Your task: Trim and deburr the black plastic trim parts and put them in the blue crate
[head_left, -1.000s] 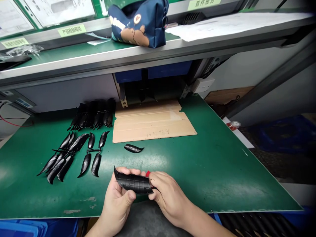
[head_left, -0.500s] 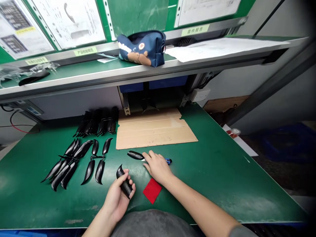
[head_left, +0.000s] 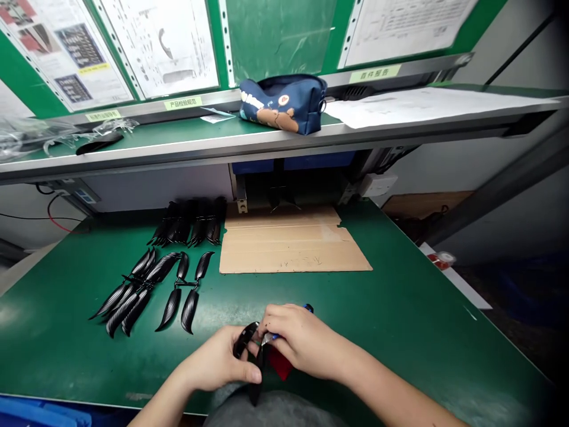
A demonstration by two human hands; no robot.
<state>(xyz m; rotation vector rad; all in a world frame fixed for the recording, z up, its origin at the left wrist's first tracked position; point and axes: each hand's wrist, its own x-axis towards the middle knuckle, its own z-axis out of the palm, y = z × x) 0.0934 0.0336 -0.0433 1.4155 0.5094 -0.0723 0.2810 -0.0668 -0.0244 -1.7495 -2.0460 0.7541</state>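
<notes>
My left hand (head_left: 224,359) is closed on a glossy black curved plastic part (head_left: 245,340). A second dark piece (head_left: 259,370) hangs below its fingers, pointing toward my body. My right hand (head_left: 302,338) grips a blue-handled knife (head_left: 308,308), its silvery blade end close against the black pieces. Fingers partly hide where knife and plastic meet. Under the hands lies a red square pad (head_left: 281,363), largely covered. To the left, black leaf-shaped parts on a sprue frame (head_left: 189,308) rest on the green table.
More black parts (head_left: 137,296) overlap at left, with several dark bundles (head_left: 186,222) behind. A cardboard sheet (head_left: 293,246) lies at the table's back. Above it runs a shelf (head_left: 178,142) with a blue pouch (head_left: 284,104) and white papers (head_left: 400,107).
My right hand has picked up the knife and come in beside my left hand. The loose black part that lay near the knife is gone from that spot. The view has shifted.
</notes>
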